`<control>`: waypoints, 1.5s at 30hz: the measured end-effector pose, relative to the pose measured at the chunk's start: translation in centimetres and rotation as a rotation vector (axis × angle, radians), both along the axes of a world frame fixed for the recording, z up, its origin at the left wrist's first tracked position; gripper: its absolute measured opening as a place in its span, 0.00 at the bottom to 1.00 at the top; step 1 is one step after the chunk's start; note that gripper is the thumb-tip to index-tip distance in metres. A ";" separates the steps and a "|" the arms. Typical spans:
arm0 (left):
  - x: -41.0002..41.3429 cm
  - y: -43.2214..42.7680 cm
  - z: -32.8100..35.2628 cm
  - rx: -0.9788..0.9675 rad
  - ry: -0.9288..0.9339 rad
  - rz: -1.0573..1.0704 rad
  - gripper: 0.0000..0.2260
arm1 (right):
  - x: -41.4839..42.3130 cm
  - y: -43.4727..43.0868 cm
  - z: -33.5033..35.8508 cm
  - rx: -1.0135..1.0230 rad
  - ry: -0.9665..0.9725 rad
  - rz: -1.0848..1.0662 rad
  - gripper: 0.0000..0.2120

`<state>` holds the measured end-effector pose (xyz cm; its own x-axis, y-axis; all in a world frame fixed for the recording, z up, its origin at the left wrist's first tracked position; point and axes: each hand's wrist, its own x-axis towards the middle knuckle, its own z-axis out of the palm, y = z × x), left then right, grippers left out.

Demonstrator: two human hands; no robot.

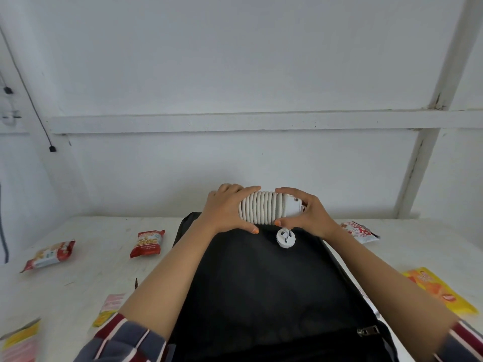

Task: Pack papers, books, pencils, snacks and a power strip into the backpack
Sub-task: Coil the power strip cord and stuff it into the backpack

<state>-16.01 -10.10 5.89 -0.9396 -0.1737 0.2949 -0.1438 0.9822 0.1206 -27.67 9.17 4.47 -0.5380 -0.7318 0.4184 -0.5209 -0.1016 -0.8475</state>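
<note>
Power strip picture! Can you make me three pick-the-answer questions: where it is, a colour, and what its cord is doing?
1. Where is the power strip? A) between both hands B) on the floor C) in a drawer
2. What colour is the backpack? A) pink B) black C) green
3. The white cord is: A) plugged in B) stretched straight C) wound round the strip
Answers: 1 A, the left hand and right hand grip its ends; 2 B, its fabric is black; 3 C, coils wrap it and the plug is loose.
</note>
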 end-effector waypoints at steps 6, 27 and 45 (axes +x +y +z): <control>0.4 0.6 1.3 0.010 0.071 -0.043 0.38 | 1.0 0.5 0.9 -0.025 -0.178 0.030 0.29; 12.8 8.7 2.2 0.042 0.001 -0.158 0.37 | 13.7 8.3 0.0 -0.022 -0.516 0.004 0.28; 22.8 15.2 -6.0 0.027 0.122 -0.436 0.16 | 20.0 16.6 -0.8 -0.099 -0.775 -0.169 0.16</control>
<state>6.78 5.13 -0.12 -0.8853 0.2216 0.4087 0.2997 0.9441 0.1374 -7.68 25.75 3.69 -0.8025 -0.5936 -0.0612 0.1979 -0.1680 -0.9657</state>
